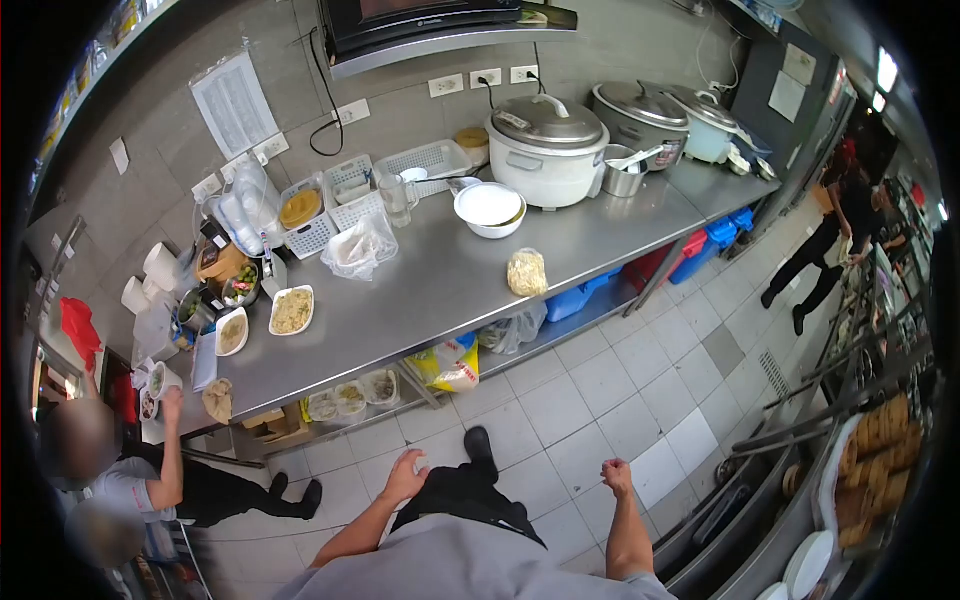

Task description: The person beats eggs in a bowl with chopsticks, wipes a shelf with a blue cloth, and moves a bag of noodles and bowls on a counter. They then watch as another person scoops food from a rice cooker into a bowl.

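Head: left hand point(404, 478), right hand point(617, 476) above floor point(570, 410)

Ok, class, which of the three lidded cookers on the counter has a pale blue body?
The rightmost cooker; the left cooker is white, the middle cooker dark grey.

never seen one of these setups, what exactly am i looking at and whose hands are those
There's no machine here. One camera, worn on a person's head, looks forward and down, so the two bare hands at the bottom are the wearer's. The left hand is open and appears empty; the right hand is curled, so I can't tell whether it holds anything small. Ahead is a long grey steel counter bearing a pale yellowish plastic-wrapped bundle, a round white bowl, a big white lidded cooker and more kitchenware. A co-worker at the left is someone else.
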{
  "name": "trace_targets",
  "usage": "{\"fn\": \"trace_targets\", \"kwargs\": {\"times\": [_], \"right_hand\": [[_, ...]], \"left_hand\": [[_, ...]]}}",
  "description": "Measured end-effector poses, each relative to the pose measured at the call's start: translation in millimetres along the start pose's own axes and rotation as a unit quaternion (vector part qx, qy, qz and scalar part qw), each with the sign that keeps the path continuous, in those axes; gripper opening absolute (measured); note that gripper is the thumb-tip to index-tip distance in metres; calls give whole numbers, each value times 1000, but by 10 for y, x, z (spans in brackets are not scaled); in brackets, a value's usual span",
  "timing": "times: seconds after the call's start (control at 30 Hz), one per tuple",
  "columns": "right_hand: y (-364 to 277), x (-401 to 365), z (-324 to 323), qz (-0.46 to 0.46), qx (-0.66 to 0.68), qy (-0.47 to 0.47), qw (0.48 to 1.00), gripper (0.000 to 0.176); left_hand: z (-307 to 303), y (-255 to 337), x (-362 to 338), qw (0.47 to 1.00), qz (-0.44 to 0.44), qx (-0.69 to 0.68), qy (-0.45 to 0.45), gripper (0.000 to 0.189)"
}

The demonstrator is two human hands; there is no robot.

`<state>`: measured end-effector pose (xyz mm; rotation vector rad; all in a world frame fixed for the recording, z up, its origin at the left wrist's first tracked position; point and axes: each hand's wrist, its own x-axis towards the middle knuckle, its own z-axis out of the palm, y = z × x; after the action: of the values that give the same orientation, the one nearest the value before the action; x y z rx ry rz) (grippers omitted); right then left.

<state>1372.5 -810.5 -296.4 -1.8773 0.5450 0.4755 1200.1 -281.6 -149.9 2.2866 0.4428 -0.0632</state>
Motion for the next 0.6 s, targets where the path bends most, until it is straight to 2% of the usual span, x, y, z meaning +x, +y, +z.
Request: {"fn": "trace_targets", "kwargs": {"times": [0.1,0.17,0.23,0.27,0.33,0.43,0.47,0.6], "right_hand": [[-341,386,357,-32,-79,-57,995,14],[-601,371,703,-69,-70,-79,992,14],[-831,346,990,-102,-129,-129,978,13],[-1017,266,1140,-85,-94,-145,981,13],[-1395,238,1317,-110,-102,-179,972,13],[-2020,378,1293,-158,-164,-157,961,15],[-2202,488,1262,-186,-142,-145,961,15],[-3406,911,1183,-281,-134,-109,944,15]], "left_hand": [[16,109,631,988,68,-18,135,39],[-110,363,1159,967,118,-7,225,35],[-261,638,1666,971,70,-118,197,31],[-304,789,1876,968,61,-145,197,31],[-405,1084,2373,959,90,-167,212,31],[-576,1494,2873,950,163,-118,237,35],[-646,1605,2960,946,188,-94,246,36],[-813,1800,3202,940,188,-130,252,41]]}}
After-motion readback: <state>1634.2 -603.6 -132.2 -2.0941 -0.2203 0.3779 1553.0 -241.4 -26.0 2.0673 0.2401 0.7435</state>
